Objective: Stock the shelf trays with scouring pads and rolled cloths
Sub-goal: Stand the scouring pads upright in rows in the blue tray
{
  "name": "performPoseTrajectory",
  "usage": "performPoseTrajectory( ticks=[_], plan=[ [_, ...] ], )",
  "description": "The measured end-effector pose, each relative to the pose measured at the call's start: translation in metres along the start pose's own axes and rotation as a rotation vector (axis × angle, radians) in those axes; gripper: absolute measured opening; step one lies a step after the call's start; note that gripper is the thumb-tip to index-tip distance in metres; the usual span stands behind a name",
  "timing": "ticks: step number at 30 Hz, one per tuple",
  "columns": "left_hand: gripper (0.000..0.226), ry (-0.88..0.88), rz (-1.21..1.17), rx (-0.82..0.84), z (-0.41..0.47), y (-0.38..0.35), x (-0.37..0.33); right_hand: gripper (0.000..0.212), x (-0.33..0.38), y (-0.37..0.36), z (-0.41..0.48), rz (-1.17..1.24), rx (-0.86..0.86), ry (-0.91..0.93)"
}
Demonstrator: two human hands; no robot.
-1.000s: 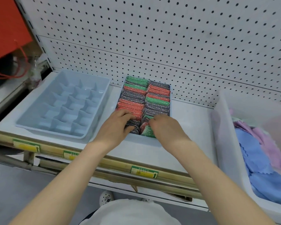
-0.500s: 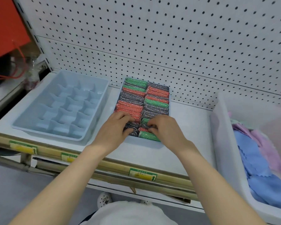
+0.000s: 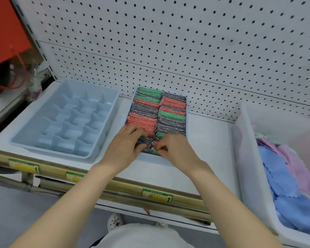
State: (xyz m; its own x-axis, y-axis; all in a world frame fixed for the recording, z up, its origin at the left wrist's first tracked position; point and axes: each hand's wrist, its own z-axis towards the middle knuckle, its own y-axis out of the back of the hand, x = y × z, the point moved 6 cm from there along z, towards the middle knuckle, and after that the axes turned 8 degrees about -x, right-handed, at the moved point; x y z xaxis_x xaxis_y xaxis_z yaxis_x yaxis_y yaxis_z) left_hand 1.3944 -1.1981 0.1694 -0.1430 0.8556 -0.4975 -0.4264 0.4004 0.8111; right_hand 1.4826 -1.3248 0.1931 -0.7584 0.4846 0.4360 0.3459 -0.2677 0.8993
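A narrow tray (image 3: pixel 185 111) in the middle of the shelf is packed with two rows of glittery scouring pads (image 3: pixel 147 111) in green, red and grey. My left hand (image 3: pixel 123 147) lies over the near end of the left row, fingers curled onto the grey pads there. My right hand (image 3: pixel 175 151) is at the near end of the right row and pinches a green pad (image 3: pixel 153 150) at the tray's front edge. The front of the tray is hidden by both hands.
A pale blue divided tray (image 3: pixel 66 119) with empty compartments sits to the left on the white shelf (image 3: pixel 209 140). A translucent bin (image 3: pixel 243 158) on the right holds blue and pink cloths (image 3: pixel 283 176). Pegboard (image 3: pixel 186 42) backs the shelf.
My right hand has drawn back toward the tray's front edge, tucking the green pad lower into the right row. The left hand has stayed on the left row.
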Motion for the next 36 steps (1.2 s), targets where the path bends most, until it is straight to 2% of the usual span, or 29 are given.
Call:
performPoseTrajectory(
  ticks=[2,3,5,7,11,16,21,24,28,30,32,36],
  plan=[
    [0.029,-0.017,0.012,0.003,-0.001,0.003,0.0,0.013,-0.01,0.009,0.003,0.128,-0.014,-0.073],
    [0.029,-0.033,0.028,-0.004,-0.001,0.006,-0.001,0.022,-0.016,0.016,0.003,0.138,-0.098,-0.09],
    [0.035,-0.067,0.09,-0.045,0.005,0.009,-0.005,0.047,-0.03,0.017,0.006,-0.004,-0.222,-0.122],
    [0.049,-0.071,0.162,-0.038,0.016,0.003,-0.01,0.063,-0.037,-0.003,0.01,-0.146,-0.114,-0.181],
    [0.077,-0.033,0.32,0.163,0.027,-0.027,-0.011,0.062,-0.048,-0.023,0.019,-0.338,0.016,-0.169],
    [0.068,-0.06,0.35,0.134,0.019,-0.028,-0.004,0.08,-0.05,-0.022,0.02,-0.396,-0.028,-0.154],
    [0.051,-0.062,0.293,0.053,0.028,-0.021,-0.011,0.056,-0.049,0.008,0.013,-0.264,-0.064,-0.152],
    [0.037,-0.097,0.259,0.027,0.043,-0.012,-0.021,0.041,-0.067,0.058,-0.012,-0.224,-0.265,-0.214],
    [0.04,-0.148,0.137,0.072,0.07,-0.018,-0.062,0.032,-0.111,0.131,-0.079,-0.129,-0.568,-0.377],
    [0.039,-0.211,0.063,0.089,0.079,-0.03,-0.095,0.024,-0.147,0.159,-0.122,-0.138,-0.64,-0.509],
    [0.037,-0.285,-0.042,0.124,0.085,-0.046,-0.132,0.026,-0.189,0.177,-0.16,-0.161,-0.587,-0.682],
    [0.034,-0.482,-0.164,0.179,0.086,-0.086,-0.216,0.036,-0.273,0.19,-0.208,-0.21,-0.323,-1.062]
  ],
)
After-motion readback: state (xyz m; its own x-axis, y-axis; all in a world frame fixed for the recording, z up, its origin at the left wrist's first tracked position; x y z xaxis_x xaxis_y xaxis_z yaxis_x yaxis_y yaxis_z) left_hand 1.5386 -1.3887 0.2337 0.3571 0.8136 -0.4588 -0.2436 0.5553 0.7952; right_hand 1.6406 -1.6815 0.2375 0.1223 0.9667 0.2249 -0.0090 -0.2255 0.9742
